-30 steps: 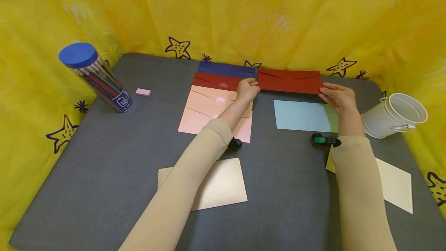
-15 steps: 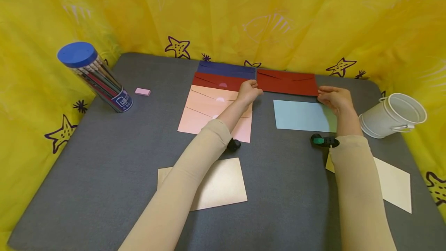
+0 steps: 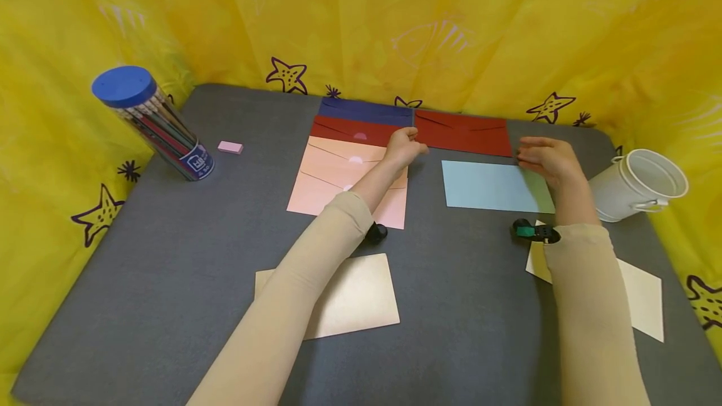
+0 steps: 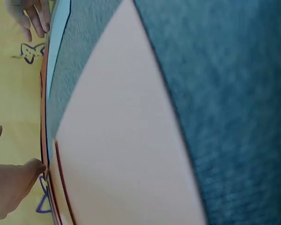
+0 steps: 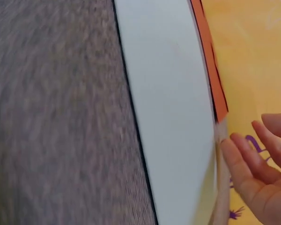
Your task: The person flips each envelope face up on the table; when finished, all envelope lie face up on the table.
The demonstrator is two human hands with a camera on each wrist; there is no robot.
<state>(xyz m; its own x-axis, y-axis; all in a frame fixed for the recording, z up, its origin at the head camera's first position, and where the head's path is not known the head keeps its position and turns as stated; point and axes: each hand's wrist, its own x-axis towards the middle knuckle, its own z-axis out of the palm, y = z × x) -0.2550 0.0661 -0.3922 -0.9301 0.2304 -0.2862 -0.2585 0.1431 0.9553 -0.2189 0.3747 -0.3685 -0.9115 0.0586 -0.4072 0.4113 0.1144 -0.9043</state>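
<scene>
A red envelope (image 3: pixel 462 133) lies at the back of the table, flap side up. My left hand (image 3: pixel 400 147) is at its left corner; in the left wrist view a fingertip (image 4: pixel 37 165) reaches the paper's edge, thumb apart. Just off the right end is my right hand (image 3: pixel 549 158), fingers extended and holding nothing. Left of the red envelope, a column of overlapping envelopes runs from a blue one (image 3: pixel 366 109) through another red one (image 3: pixel 344 128) to pink ones (image 3: pixel 321 195), partly behind my left arm. A light blue envelope (image 3: pixel 491 187) lies in front of the red one.
A cream envelope (image 3: pixel 361 299) lies under my left forearm, another (image 3: pixel 643 299) under the right. A white metal pail (image 3: pixel 615 190) stands at the right edge. On the left are a blue-lidded tub of pencils (image 3: pixel 169 133) and a pink eraser (image 3: pixel 230 147). Yellow cloth (image 3: pixel 361 24) surrounds the table.
The red envelope has come down onto the table and shifted slightly left. My right hand has let go of it and moved right; my left fingers have loosened at its corner.
</scene>
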